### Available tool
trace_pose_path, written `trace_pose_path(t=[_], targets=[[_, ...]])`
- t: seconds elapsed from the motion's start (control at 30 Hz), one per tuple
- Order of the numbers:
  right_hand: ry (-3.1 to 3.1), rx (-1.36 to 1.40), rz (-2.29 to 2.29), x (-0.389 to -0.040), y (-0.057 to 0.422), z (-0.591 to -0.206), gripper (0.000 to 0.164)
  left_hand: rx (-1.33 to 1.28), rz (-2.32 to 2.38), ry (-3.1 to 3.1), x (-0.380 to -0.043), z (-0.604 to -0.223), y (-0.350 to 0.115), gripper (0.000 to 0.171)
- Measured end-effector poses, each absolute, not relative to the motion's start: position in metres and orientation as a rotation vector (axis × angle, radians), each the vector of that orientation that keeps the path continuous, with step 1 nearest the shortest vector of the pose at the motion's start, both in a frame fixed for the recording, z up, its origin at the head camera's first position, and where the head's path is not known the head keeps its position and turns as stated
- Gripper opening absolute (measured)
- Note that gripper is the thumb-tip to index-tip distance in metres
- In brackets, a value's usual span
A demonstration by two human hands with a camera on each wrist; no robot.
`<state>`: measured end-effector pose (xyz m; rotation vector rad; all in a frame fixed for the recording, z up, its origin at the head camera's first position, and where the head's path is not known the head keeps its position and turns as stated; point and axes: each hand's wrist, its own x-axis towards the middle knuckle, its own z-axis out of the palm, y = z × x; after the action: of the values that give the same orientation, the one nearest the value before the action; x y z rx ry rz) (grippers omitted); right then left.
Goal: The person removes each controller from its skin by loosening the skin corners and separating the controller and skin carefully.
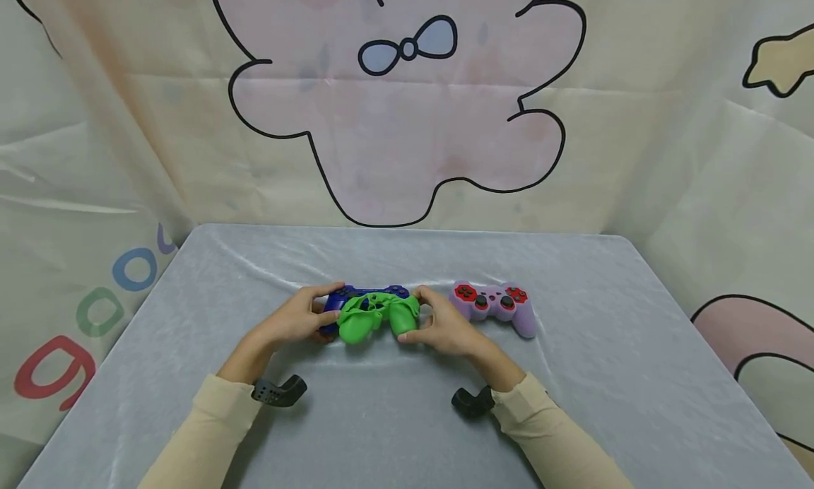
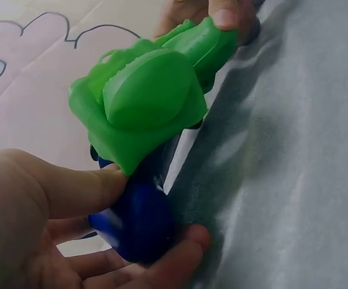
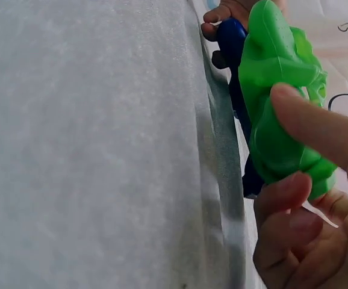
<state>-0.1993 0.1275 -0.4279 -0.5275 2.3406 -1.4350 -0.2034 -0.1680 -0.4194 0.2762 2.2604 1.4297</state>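
Note:
In the head view my left hand (image 1: 294,319) grips the left handle of a dark blue game controller (image 1: 333,304). A bright green silicone controller cover (image 1: 357,322) lies loosely over the controller's front, crumpled and off to the right. From the left wrist view, the left thumb touches the lower edge of the cover (image 2: 150,90), and the fingers curl round the blue handle (image 2: 141,226). My right hand (image 1: 446,328) pinches the cover's right end between thumb and fingers, as the right wrist view also shows. Much of the blue controller is hidden behind the cover (image 3: 276,144).
A lilac game controller (image 1: 492,307) with red button areas lies on the table just right of my right hand. Pale grey cloth covers the table (image 1: 381,432). A printed curtain (image 1: 394,143) hangs behind it. Black wrist cameras (image 1: 280,391) sit at both cuffs.

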Motion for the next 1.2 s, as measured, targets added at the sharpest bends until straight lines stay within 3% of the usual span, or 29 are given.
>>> trace_pose_path(t=[0.3,0.53,0.8,1.2], targets=[[2.047,-0.464,-1.769,-0.201,0.121,-0.426,0.058,0.228,1.531,2.156,-0.205,-0.421,-0.172,0.066],[1.978,-0.444,-1.918,-0.204,0.117,-0.428,0.071,0.138,1.603,2.097,-0.205,-0.422,-0.168,0.063],[1.983,-0.414,-1.963,-0.205,0.119,-0.429,0.056,0.14,1.615,2.086,-0.203,-0.421,-0.164,0.064],[2.042,-0.445,-1.937,-0.2,0.12,-0.428,0.057,0.166,1.6,2.114,-0.203,-0.42,-0.159,0.064]])
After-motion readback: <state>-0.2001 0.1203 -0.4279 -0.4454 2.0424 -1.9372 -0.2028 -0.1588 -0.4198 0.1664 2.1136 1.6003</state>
